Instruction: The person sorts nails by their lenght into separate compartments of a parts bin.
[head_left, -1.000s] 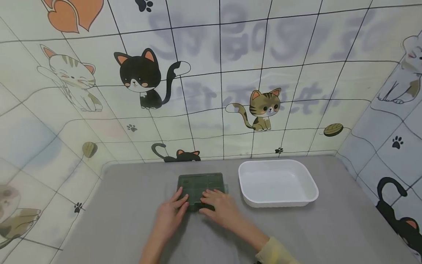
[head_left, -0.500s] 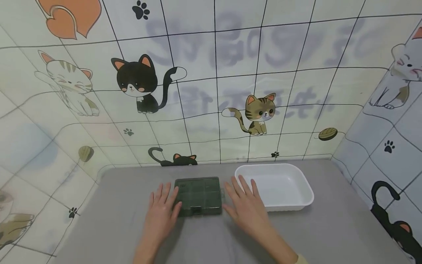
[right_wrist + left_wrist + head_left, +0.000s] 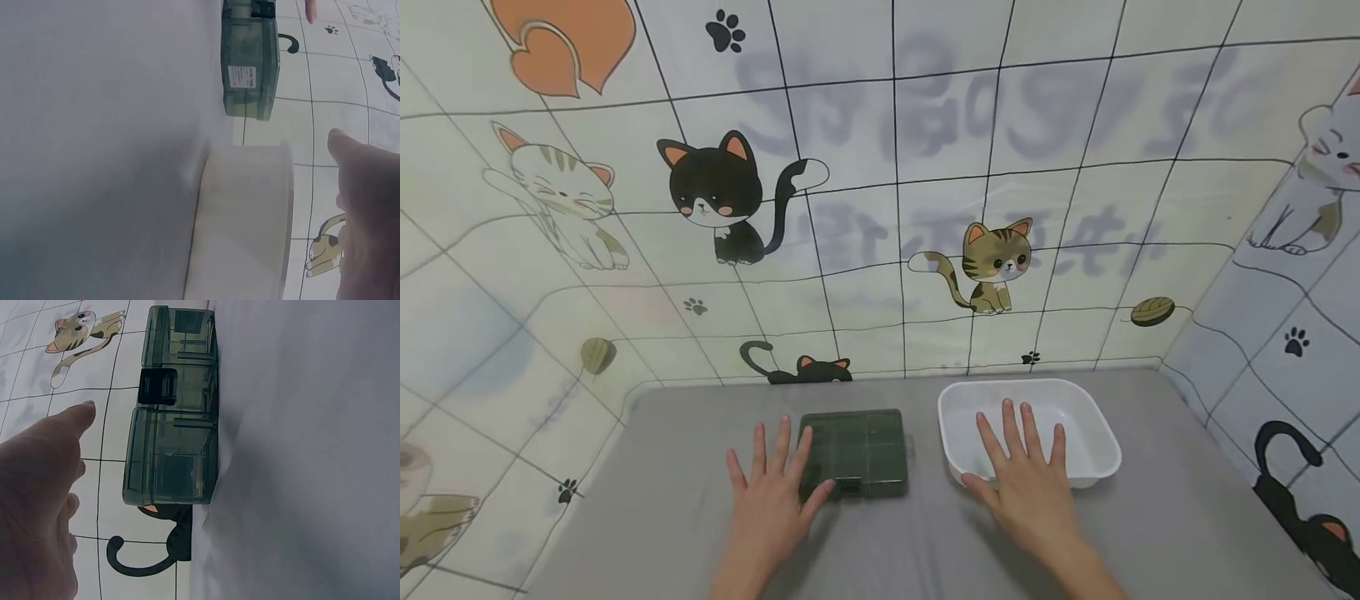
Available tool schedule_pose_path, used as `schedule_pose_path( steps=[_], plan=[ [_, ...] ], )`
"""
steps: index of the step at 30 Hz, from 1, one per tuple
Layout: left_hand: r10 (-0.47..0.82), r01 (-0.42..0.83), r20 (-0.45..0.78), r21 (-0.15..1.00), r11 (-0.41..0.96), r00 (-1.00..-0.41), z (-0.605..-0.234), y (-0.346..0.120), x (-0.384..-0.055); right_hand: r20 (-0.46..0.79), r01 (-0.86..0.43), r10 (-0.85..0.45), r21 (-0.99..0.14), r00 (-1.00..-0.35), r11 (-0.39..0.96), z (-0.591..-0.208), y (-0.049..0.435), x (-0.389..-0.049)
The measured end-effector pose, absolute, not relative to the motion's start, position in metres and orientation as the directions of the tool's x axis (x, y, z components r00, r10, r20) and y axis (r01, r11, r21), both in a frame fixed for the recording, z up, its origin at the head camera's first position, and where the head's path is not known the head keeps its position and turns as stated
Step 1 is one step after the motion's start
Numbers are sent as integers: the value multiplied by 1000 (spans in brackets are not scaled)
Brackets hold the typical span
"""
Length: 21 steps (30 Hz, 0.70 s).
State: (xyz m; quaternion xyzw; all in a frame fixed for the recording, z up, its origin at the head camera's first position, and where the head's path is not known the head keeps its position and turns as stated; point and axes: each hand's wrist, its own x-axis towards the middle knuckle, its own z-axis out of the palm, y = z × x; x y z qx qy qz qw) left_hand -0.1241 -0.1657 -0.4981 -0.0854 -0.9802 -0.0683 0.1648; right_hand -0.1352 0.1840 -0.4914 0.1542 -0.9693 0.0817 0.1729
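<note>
A dark green see-through plastic box (image 3: pixel 868 454) with inner dividers lies on the grey table, its lid down. In the left wrist view its black latch (image 3: pixel 157 386) faces me. My left hand (image 3: pixel 771 508) is spread at the box's left front corner, raised above the table with nothing in it. To the right, my right hand (image 3: pixel 1030 492) is spread over the near rim of a white tray (image 3: pixel 1097 433), also holding nothing. The right wrist view shows a white label (image 3: pixel 242 77) on the box's side.
Grey cloth (image 3: pixel 887 558) covers the table. Behind it and along both sides stand white tiled-pattern walls (image 3: pixel 865 325) printed with cartoon cats. The tray stands to the right of the box, with a strip of table between them.
Both hands have come off the box, where their fingers lay on its lid and front. The left drew slightly leftward; the right moved right, over to the tray. Fingers are now spread.
</note>
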Motion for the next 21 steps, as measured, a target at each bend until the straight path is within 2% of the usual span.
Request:
schedule_pose_path(
  steps=[11, 21],
  plan=[
    [159, 210, 394, 88, 974, -905, -501, -164, -126, 365, -292, -217, -165, -905, 942, -495, 204, -139],
    [144, 183, 330, 90, 979, -933, -497, -162, -129, 385, -296, -214, -170, -898, 940, -497, 208, -138]
  ],
)
